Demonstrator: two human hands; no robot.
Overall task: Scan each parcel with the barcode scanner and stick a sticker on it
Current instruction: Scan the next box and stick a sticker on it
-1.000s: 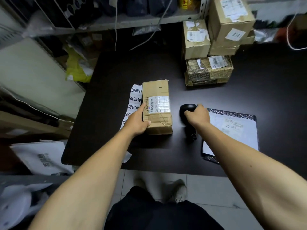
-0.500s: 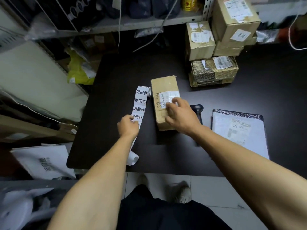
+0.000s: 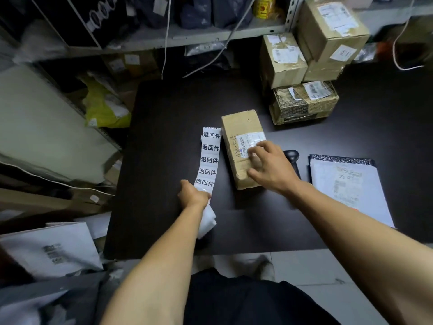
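Fingers [image 3: 251,158] of the right hand [image 3: 271,168] lay spread and mostly straight on top of the parcel [image 3: 242,148], pressing down near its white shipping label [image 3: 250,143], with nothing gripped in them. Motion blur hid whether a sticker sat under the fingertips, so that stayed uncertain. The forearm reached in from the lower right, wrist low over the parcel's near end. The left hand [image 3: 193,195] was clenched on the strip of stickers [image 3: 208,160], pinching its near end while the printed part ran up the table just beside the parcel's left edge and the loose backing hung crumpled under the wrist.

By the look of it, the sticker step was in hand: strip held ready, parcel steadied. Next move would call for peeling one sticker off the strip and pressing it flat on bare cardboard, clear of the barcode.

Out from the hands, the scanner [image 3: 291,159] lay on the dark table [image 3: 164,113] just right of the parcel, untouched. A white mailer bag [image 3: 346,184] waited further right, and more boxes [image 3: 304,99] stood stacked at the back.
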